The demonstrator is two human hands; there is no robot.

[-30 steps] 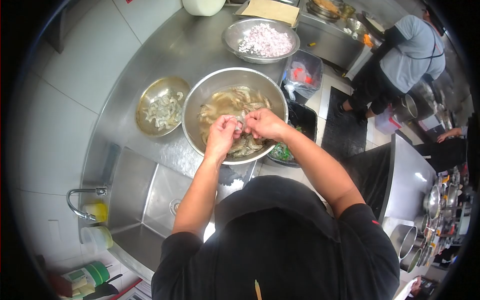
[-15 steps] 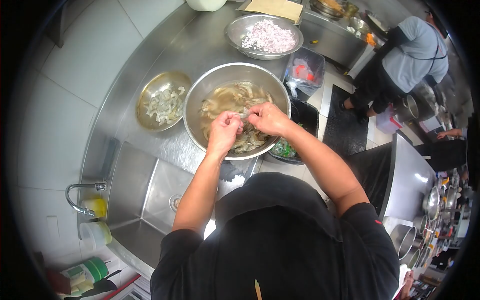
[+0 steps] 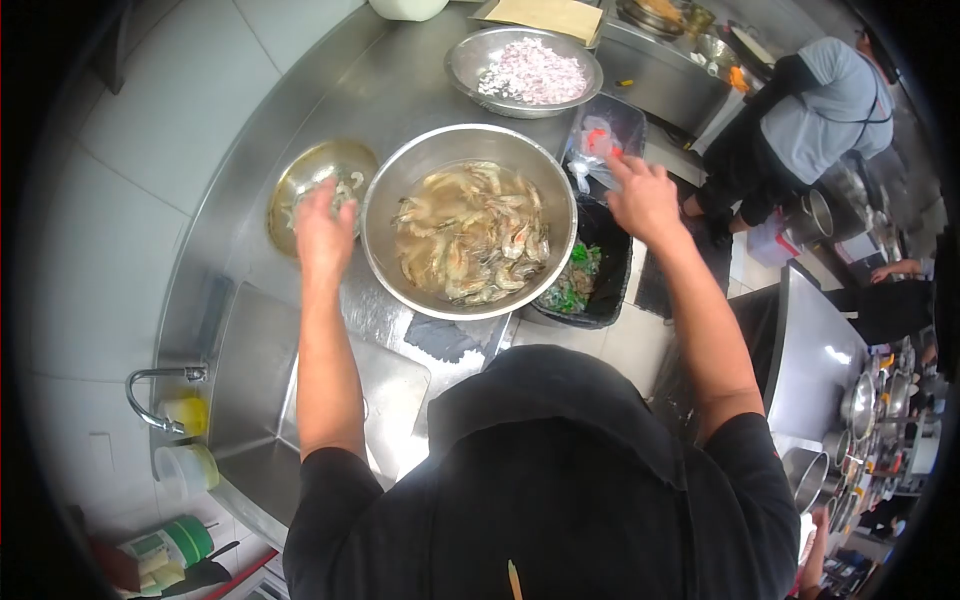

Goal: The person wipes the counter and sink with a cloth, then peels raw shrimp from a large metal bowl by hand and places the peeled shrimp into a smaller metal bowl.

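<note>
Over the near edge of the small bowl [image 3: 283, 225] of peeled shrimp [image 3: 350, 184] is my left hand [image 3: 325, 235], somewhat blurred, its fingers stretched out and apart. It hides part of the shrimp. A large steel bowl [image 3: 375, 270] holds unpeeled shrimp [image 3: 470, 240] in cloudy water, with neither hand in it. To the right of that bowl, my right hand [image 3: 645, 200] is above the bins with its fingers extended and apart. I see nothing held in it. Below it stands a black-lined bin [image 3: 618, 290] with green scraps [image 3: 575, 280] inside.
Behind the large bowl is a colander-like bowl [image 3: 465, 85] of chopped pinkish onion [image 3: 535, 72]. A clear bin [image 3: 628, 125] holds a plastic bag. The sink [image 3: 250, 400] and faucet [image 3: 160, 400] lie at near left. Another person [image 3: 825, 110] stands at the far right.
My hands have parted from over the large bowl. The left has gone left to the peeled shrimp bowl, the right to above the bins. Fingers that were pinched are now apart.
</note>
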